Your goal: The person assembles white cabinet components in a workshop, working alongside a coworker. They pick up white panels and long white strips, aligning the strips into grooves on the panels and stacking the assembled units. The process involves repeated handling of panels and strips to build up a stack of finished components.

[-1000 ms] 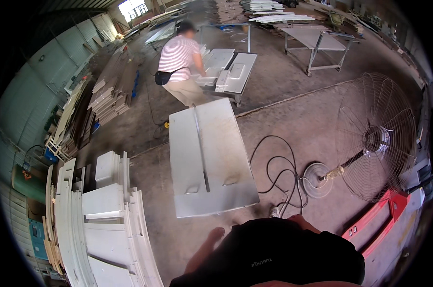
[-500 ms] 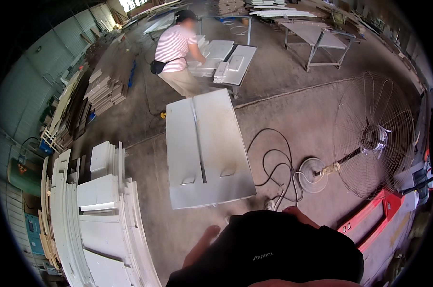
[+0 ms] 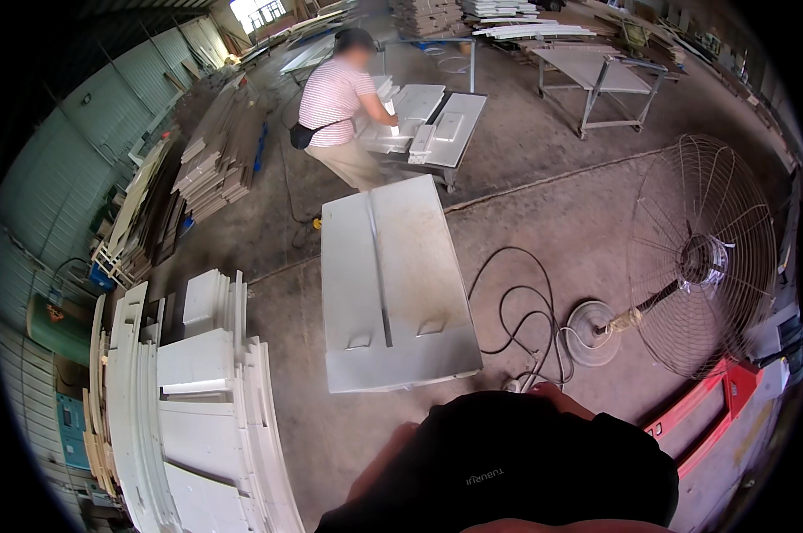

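Left hand [image 3: 403,435] partly behind black shirt [image 3: 517,453]

A head-worn fisheye looks down over the floor [image 3: 552,222].

Workshop: stacked panels [image 3: 201,426], framed worktable [image 3: 588,71], caged fan [image 3: 704,258], red pallet jack [image 3: 737,391].

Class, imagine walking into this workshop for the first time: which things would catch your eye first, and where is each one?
The large pale grey box with two handles dominates the middle of the view, with a person in a red-and-white striped top just beyond it. On the right looms a big round fan with a wire cage, above a bright red metal frame. At lower left, stacked flat white panels draw the eye.
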`<action>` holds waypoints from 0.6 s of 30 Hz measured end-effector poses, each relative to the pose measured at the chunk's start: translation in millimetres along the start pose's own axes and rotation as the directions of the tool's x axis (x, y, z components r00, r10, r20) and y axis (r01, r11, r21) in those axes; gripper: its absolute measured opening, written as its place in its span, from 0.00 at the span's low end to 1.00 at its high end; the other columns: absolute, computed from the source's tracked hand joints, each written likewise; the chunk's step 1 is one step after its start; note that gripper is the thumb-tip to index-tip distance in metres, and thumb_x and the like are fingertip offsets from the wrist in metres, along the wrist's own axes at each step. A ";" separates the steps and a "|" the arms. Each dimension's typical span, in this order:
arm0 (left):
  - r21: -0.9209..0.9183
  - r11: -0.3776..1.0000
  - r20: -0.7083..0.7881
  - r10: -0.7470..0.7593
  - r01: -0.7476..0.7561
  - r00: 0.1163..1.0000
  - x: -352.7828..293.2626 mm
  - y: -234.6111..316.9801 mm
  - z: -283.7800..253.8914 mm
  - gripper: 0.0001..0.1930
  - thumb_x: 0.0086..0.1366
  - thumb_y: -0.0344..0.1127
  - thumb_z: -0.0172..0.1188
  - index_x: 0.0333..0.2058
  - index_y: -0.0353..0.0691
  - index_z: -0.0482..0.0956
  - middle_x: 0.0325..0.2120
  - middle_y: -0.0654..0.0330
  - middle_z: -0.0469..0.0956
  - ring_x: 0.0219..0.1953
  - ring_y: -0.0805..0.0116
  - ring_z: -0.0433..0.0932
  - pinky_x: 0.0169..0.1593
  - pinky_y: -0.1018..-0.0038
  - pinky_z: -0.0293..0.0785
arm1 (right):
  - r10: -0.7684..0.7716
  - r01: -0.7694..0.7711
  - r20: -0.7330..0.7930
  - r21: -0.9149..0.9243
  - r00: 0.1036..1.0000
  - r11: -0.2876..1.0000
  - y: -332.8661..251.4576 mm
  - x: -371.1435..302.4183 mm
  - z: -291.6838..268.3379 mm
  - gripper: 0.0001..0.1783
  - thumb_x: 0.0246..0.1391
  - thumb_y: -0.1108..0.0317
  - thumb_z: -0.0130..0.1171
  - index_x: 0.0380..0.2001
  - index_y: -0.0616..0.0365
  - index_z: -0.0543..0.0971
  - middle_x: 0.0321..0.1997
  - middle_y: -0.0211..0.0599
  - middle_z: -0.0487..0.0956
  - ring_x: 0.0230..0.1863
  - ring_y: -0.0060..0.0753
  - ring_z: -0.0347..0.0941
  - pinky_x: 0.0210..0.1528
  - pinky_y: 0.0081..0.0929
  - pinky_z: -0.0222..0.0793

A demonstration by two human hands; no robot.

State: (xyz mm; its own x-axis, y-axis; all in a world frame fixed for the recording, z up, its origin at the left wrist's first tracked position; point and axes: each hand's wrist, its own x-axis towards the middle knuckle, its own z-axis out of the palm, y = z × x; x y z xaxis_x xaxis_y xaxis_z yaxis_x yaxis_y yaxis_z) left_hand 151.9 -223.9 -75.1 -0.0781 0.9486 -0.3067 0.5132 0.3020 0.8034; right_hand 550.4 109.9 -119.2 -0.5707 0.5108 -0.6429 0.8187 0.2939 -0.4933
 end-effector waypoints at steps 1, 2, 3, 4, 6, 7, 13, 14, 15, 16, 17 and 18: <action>0.027 0.999 0.034 -0.038 0.037 0.999 -0.6 1.4 -1.2 0.15 0.58 0.45 0.55 0.28 0.38 0.79 0.27 0.46 0.78 0.34 0.44 0.77 0.38 0.56 0.72 | 0.017 -0.017 -0.006 0.015 1.000 1.000 0.4 0.8 -0.7 0.28 0.50 0.39 0.50 0.36 0.51 0.84 0.41 0.40 0.83 0.46 0.44 0.78 0.48 0.38 0.72; 0.054 0.996 0.062 -0.074 0.071 0.995 -1.6 2.6 -3.2 0.15 0.59 0.45 0.55 0.29 0.38 0.80 0.28 0.46 0.78 0.34 0.43 0.77 0.38 0.56 0.72 | 0.028 -0.028 -0.001 0.046 1.000 0.999 0.6 2.1 -1.2 0.29 0.50 0.39 0.50 0.36 0.51 0.84 0.40 0.40 0.83 0.46 0.44 0.78 0.48 0.38 0.72; 0.073 0.992 0.089 -0.106 0.100 0.990 -1.0 4.7 -3.7 0.16 0.59 0.46 0.54 0.29 0.38 0.80 0.29 0.45 0.78 0.34 0.43 0.78 0.38 0.56 0.72 | 0.047 -0.047 0.004 0.077 0.999 0.996 4.7 2.3 -0.9 0.29 0.49 0.38 0.50 0.36 0.51 0.84 0.40 0.40 0.83 0.46 0.44 0.78 0.48 0.37 0.71; 0.093 0.988 0.112 -0.136 0.125 0.984 -0.3 6.9 -4.3 0.17 0.60 0.46 0.54 0.30 0.37 0.80 0.29 0.45 0.79 0.34 0.43 0.78 0.39 0.56 0.73 | 0.064 -0.065 0.010 0.107 0.998 0.992 8.6 3.0 -0.5 0.29 0.49 0.38 0.51 0.36 0.51 0.84 0.40 0.40 0.83 0.46 0.44 0.78 0.48 0.37 0.71; 0.133 0.975 0.144 -0.197 0.178 0.970 -3.3 9.7 -8.6 0.18 0.61 0.47 0.54 0.31 0.37 0.81 0.31 0.44 0.79 0.35 0.43 0.78 0.39 0.55 0.73 | 0.031 -0.030 -0.005 0.094 1.000 0.995 13.1 6.1 0.4 0.30 0.48 0.37 0.52 0.37 0.51 0.84 0.40 0.40 0.83 0.47 0.44 0.78 0.49 0.38 0.71; 0.157 0.967 0.156 -0.226 0.201 0.962 -5.8 10.8 -11.4 0.18 0.61 0.48 0.54 0.31 0.37 0.81 0.31 0.43 0.80 0.35 0.42 0.78 0.39 0.55 0.73 | 0.009 -0.008 -0.009 0.088 1.000 0.996 12.7 9.5 1.4 0.30 0.48 0.37 0.52 0.37 0.50 0.84 0.40 0.40 0.83 0.47 0.44 0.78 0.49 0.38 0.71; 0.088 0.930 0.179 -0.367 0.357 0.913 17.1 116.0 -50.9 0.21 0.63 0.49 0.52 0.29 0.35 0.82 0.31 0.41 0.80 0.35 0.42 0.79 0.39 0.55 0.72 | -0.128 0.128 -0.029 -0.011 0.991 0.992 106.8 53.3 41.4 0.31 0.48 0.35 0.52 0.39 0.49 0.85 0.42 0.39 0.83 0.48 0.44 0.78 0.51 0.39 0.71; 0.132 0.951 0.140 -0.296 0.279 0.945 5.2 152.3 -66.1 0.21 0.63 0.49 0.52 0.28 0.35 0.81 0.30 0.42 0.80 0.35 0.41 0.78 0.39 0.55 0.72 | -0.087 0.088 -0.015 0.054 0.996 0.995 89.3 55.8 42.4 0.31 0.48 0.35 0.52 0.39 0.49 0.85 0.42 0.39 0.83 0.48 0.44 0.78 0.51 0.39 0.71; 0.138 0.954 0.118 -0.281 0.265 0.952 -3.9 164.1 -69.6 0.21 0.63 0.49 0.52 0.29 0.35 0.81 0.31 0.42 0.80 0.35 0.42 0.78 0.40 0.55 0.72 | -0.052 0.052 0.005 0.108 0.999 0.993 65.8 50.4 37.5 0.31 0.48 0.35 0.51 0.39 0.49 0.85 0.42 0.39 0.83 0.48 0.45 0.78 0.52 0.40 0.71; 0.137 0.957 0.103 -0.270 0.255 0.957 -9.1 156.1 -62.9 0.21 0.63 0.49 0.52 0.29 0.35 0.81 0.31 0.42 0.80 0.36 0.42 0.78 0.40 0.55 0.72 | -0.006 0.001 0.028 0.155 1.000 0.988 50.5 46.2 30.7 0.31 0.48 0.35 0.51 0.39 0.49 0.85 0.43 0.38 0.83 0.48 0.45 0.78 0.52 0.40 0.71; 0.137 0.958 0.108 -0.266 0.251 0.958 -6.2 140.6 -54.1 0.21 0.63 0.49 0.52 0.29 0.36 0.81 0.31 0.43 0.80 0.36 0.42 0.78 0.41 0.55 0.73 | -0.009 0.006 0.024 0.126 1.000 0.992 43.4 43.9 25.8 0.31 0.48 0.35 0.51 0.39 0.48 0.85 0.43 0.39 0.83 0.48 0.45 0.78 0.52 0.40 0.71; 0.138 0.958 0.115 -0.269 0.253 0.956 3.0 116.9 -42.6 0.20 0.63 0.49 0.52 0.30 0.36 0.81 0.32 0.43 0.80 0.37 0.42 0.78 0.41 0.55 0.73 | -0.006 0.005 0.012 0.096 1.000 0.995 49.4 46.7 26.5 0.31 0.48 0.35 0.52 0.38 0.48 0.85 0.43 0.39 0.83 0.48 0.45 0.78 0.51 0.40 0.71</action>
State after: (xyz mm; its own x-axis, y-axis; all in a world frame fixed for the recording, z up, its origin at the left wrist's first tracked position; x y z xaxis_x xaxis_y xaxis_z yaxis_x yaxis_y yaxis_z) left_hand 175.2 -181.7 39.6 -0.1147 0.8148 -0.5683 0.5896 0.5162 0.6212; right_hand 562.5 126.9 -189.2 -0.5763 0.4990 -0.6472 0.8062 0.2178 -0.5500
